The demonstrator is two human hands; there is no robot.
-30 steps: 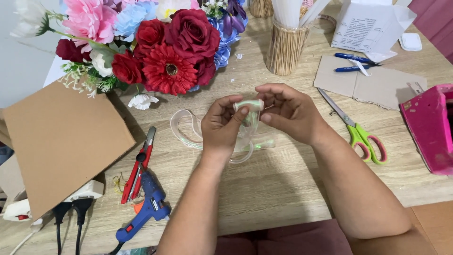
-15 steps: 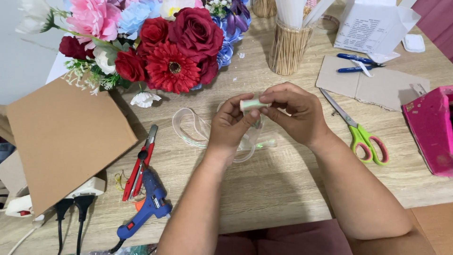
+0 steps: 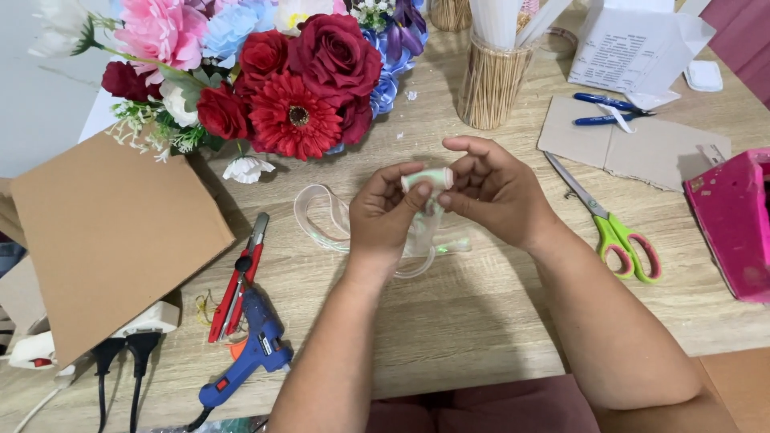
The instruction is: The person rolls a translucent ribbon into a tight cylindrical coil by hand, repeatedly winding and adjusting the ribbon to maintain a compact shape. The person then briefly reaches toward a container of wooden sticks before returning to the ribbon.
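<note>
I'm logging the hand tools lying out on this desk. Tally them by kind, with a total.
Scissors, green and pink handles: 1
Glue gun, blue: 1
Red-handled cutters: 1
Blue pens: 2
Total: 5
Both the left hand and right hand pinch a pale green ribbon roll, not counted as a tool.

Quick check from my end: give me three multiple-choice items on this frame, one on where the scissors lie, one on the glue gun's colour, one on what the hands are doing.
1. The scissors lie: A) right of the hands B) on the cardboard sheet C) under the flowers.
2. The glue gun is: A) pink B) blue C) green.
3. The left hand and right hand: A) rest flat B) pinch a small ribbon roll C) hold pens.

A: green handles lie right of the right hand.
B: blue body.
B: fingertips meet on it.
</note>
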